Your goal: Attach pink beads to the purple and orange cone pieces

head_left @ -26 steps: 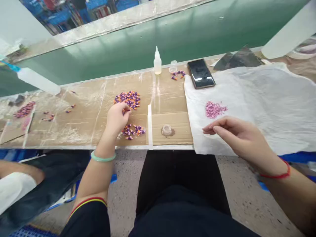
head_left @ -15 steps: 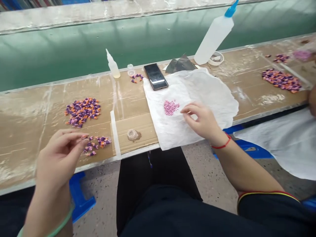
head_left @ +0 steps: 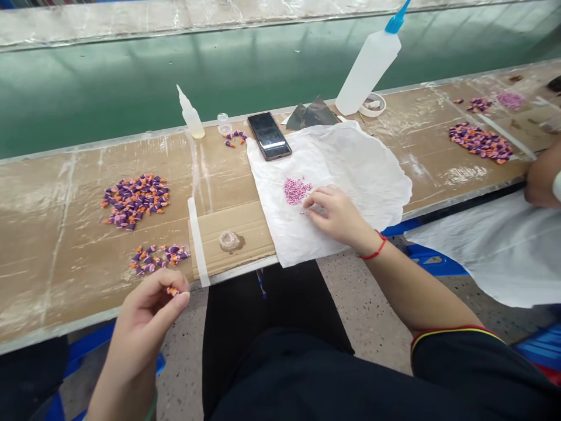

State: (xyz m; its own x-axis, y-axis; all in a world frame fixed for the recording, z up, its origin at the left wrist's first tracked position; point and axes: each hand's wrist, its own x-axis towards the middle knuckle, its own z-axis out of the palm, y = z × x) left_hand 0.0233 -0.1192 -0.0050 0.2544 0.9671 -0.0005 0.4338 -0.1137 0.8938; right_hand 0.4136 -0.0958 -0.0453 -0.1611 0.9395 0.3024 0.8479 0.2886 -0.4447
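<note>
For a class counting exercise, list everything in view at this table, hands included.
Heaps: four, purple and orange, two left, two far right
Container: one, clear, back
Loose pieces: few, purple and orange, by container
Bottles: two, whitish, back
Cloth: one, white, centre right
Phone: one, black, on cloth
Beads: many, pink, on cloth
Far heap: one, pink, right
Cardboard: one, brown, front
Strip: one, white, cardboard's left
Round object: one, clear, on cardboard
Sheets: count unclear, dark, behind cloth
Tape: one, whitish, back right
Another person's arm: one, right edge
Left hand: one, front left, pinching piece
Right hand: one, beside beads

Table (head_left: 35,251): purple pieces (head_left: 138,199), cloth (head_left: 359,169), 2 bottles (head_left: 368,73), probably tape (head_left: 374,113).
</note>
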